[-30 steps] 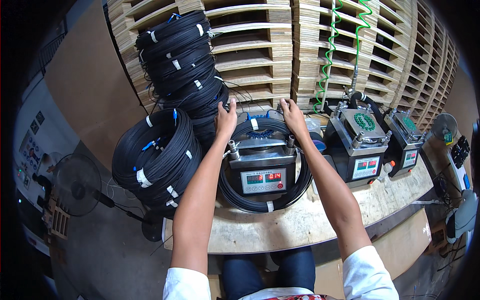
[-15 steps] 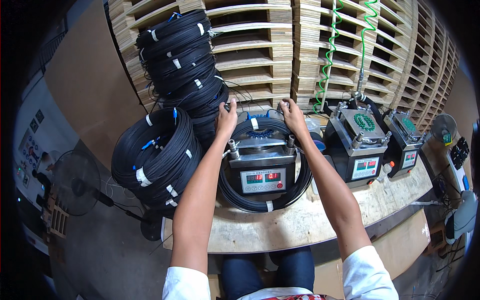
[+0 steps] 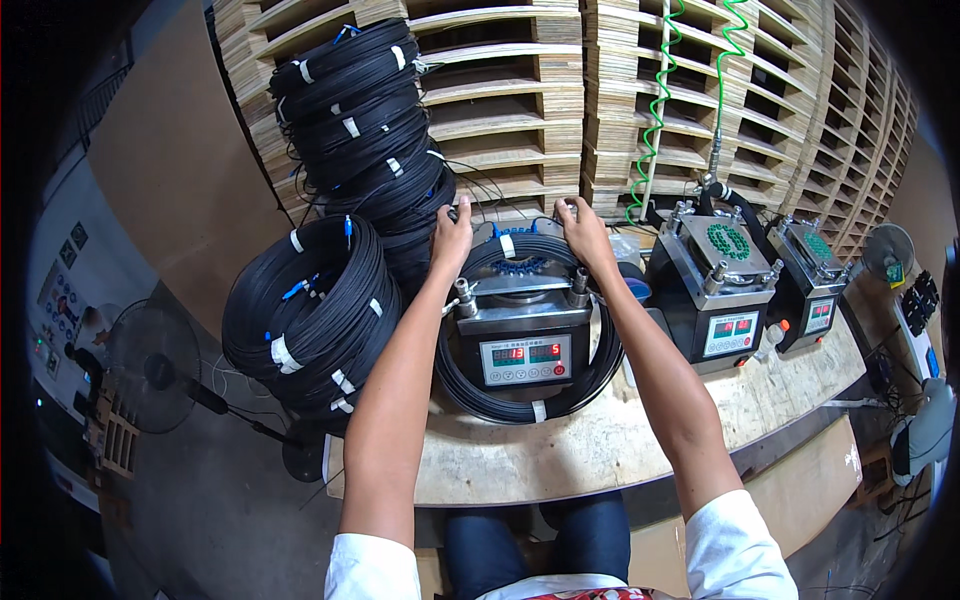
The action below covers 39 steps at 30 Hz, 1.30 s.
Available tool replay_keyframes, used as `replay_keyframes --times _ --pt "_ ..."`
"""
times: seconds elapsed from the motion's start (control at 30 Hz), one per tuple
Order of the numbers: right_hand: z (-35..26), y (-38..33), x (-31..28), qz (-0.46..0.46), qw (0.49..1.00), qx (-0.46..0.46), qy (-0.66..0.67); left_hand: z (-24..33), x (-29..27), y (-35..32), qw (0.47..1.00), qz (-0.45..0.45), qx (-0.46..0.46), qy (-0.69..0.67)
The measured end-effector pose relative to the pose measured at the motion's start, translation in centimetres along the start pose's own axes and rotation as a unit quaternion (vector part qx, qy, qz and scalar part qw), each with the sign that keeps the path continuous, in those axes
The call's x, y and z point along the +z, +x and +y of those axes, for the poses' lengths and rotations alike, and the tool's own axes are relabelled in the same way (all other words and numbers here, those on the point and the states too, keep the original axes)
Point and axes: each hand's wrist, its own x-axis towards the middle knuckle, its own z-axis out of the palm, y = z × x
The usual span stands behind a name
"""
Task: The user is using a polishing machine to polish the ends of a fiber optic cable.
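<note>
Between coil (image 3: 515, 411) and table edge (image 3: 520, 498), space

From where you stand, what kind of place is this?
It looks like a workshop or small factory: wooden pallets stand stacked high, black cable coils are piled up, and boxy machines with lit displays sit on a table.

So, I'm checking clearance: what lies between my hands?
Head view: the far side of the black cable coil, with a white tie, and blue connectors.
</note>
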Motion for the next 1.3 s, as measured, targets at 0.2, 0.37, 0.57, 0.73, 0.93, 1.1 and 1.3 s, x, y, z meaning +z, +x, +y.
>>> replay_keyframes --times 0.2,0.37,0.57,0.73,0.93,1.1,1.3 --pt "0.8 0.6 0.5 -0.037 0.996 -0.039 0.074 -0.3 -0.3 0.3 1.0 0.005 0.007 0.028" --pt "0.7 0.3 0.3 0.0 0.994 -0.071 0.081 0.6 -0.3 -0.4 0.999 0.002 0.003 0.049" --pt "-0.7 -0.4 -0.3 0.007 0.999 -0.021 -0.028 0.4 -0.4 -0.2 0.999 0.012 0.016 0.045" --pt "0.1 0.2 0.1 -0.012 1.0 -0.028 0.007 0.4 -0.4 -0.1 1.0 -0.021 -0.007 -0.001" --pt "0.8 0.5 0.3 -0.026 0.995 -0.057 0.081 0.3 -0.1 -0.1 1.0 -0.008 -0.002 0.011" --pt "-0.1 -0.1 0.1 -0.014 0.991 -0.067 0.119 0.0 -0.4 -0.1 0.996 0.007 0.024 0.081" --pt "-0.6 0.0 -0.4 -0.031 0.999 -0.006 0.032 0.3 -0.3 -0.3 0.999 0.003 0.028 0.043"
